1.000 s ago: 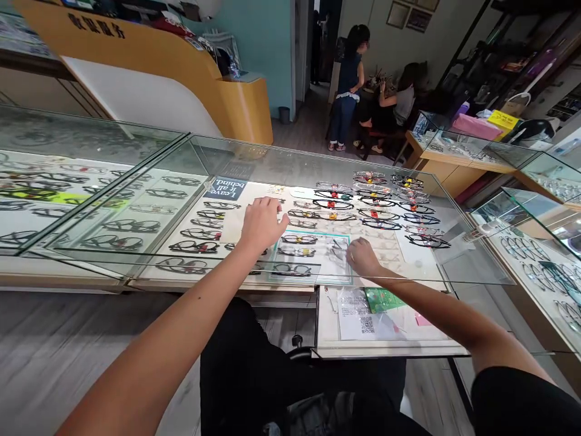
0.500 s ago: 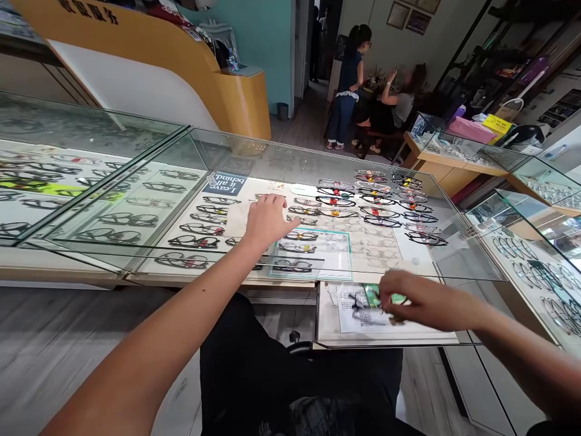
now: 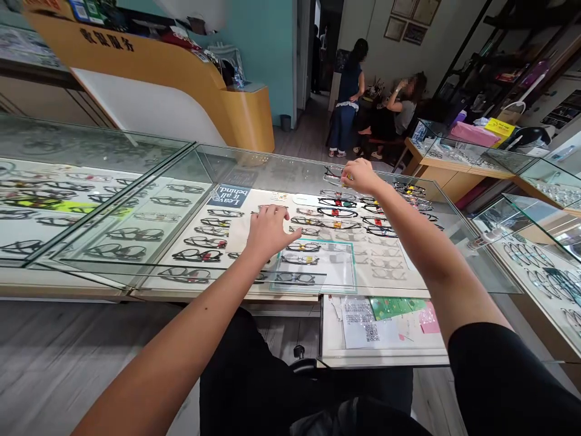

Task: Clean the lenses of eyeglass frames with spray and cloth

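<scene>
Glasses (image 3: 333, 174) at my right hand (image 3: 362, 176), can't tell if pinched; left hand (image 3: 269, 231) spread apart. Probably lining them up, needs gentle squaring.

The right hand (image 3: 362, 175) has swung up from about four o'clock to two o'clock, where it pinches glasses (image 3: 333, 174).

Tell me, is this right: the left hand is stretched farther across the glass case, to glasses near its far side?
Not quite: the head view shows the right hand, not the left hand, stretched farther across the glass case, to glasses near its far side.
</scene>
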Demonstrator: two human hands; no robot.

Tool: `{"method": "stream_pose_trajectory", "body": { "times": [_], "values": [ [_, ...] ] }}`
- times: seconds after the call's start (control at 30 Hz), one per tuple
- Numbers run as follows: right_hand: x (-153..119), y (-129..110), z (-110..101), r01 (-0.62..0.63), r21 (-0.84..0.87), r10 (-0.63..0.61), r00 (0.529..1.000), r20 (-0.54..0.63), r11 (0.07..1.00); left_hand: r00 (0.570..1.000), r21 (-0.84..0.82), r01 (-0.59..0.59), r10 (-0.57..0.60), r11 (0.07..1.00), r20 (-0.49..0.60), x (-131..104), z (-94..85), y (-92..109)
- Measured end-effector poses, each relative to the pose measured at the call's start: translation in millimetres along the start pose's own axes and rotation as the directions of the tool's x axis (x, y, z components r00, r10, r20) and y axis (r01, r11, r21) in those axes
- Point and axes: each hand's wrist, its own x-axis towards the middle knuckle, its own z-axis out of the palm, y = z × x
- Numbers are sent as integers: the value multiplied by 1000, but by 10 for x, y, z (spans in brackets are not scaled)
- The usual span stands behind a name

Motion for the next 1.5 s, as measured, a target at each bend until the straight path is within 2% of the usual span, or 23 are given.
{"method": "stream_pose_trajectory", "body": {
  "times": [0.1, 0.2, 0.37, 0.53, 0.73, 0.8, 0.9, 1.03, 1.13, 1.23, 1.37, 1.43, 1.5],
  "values": [
    [250, 10, 233, -44, -37, 47, 995, 83, 998, 1000, -8, 7, -7, 1000, 13, 0, -27, 3],
    [381, 45, 400, -56, -32, 60, 990, 126, 998, 1000, -16, 9, -9, 1000, 14, 1, -31, -4],
    [499, 145, 535, -66, -12, 67, 982, 178, 998, 1000, -14, 7, -7, 1000, 19, 2, -9, -22],
    [536, 176, 541, -81, -4, 80, 975, 207, 997, 1000, -8, 3, -3, 1000, 12, -5, -13, -14],
    [521, 65, 515, -112, -14, 113, 971, 209, 994, 1000, -18, -2, 3, 1000, 20, -2, -34, -9],
    [479, 10, 463, -127, -14, 127, 978, 168, 992, 1000, -24, -1, 2, 1000, 22, -1, -48, -1],
    [346, -83, 300, -142, -13, 142, 989, 46, 990, 1000, -31, 0, 1, 1000, 27, -1, -69, 10],
    [-25, -258, -15, -105, 32, 109, 978, -176, 994, 999, -37, -3, 4, 999, 34, 12, -80, 7],
    [-488, -428, -204, -9, 102, 37, 959, -281, 995, 999, -35, -9, 10, 999, 34, 18, -70, 6],
    [-1089, -582, -297, 79, 141, -29, 945, -325, 987, 998, -25, -56, 55, 998, -29, -10, -63, 32],
    [-2004, -662, -311, 91, 188, -18, 933, -359, 978, 969, 29, -174, 176, 984, -175, -65, -84, 83],
    [-2486, -630, -279, 52, 223, 38, 922, -384, 973, 954, 55, -237, 243, 970, -178, -66, -113, 102],
    [-2984, -558, -200, -44, 284, 155, 911, -382, 958, 945, 62, -269, 276, 961, -175, -67, -157, 142]
  ]
}}
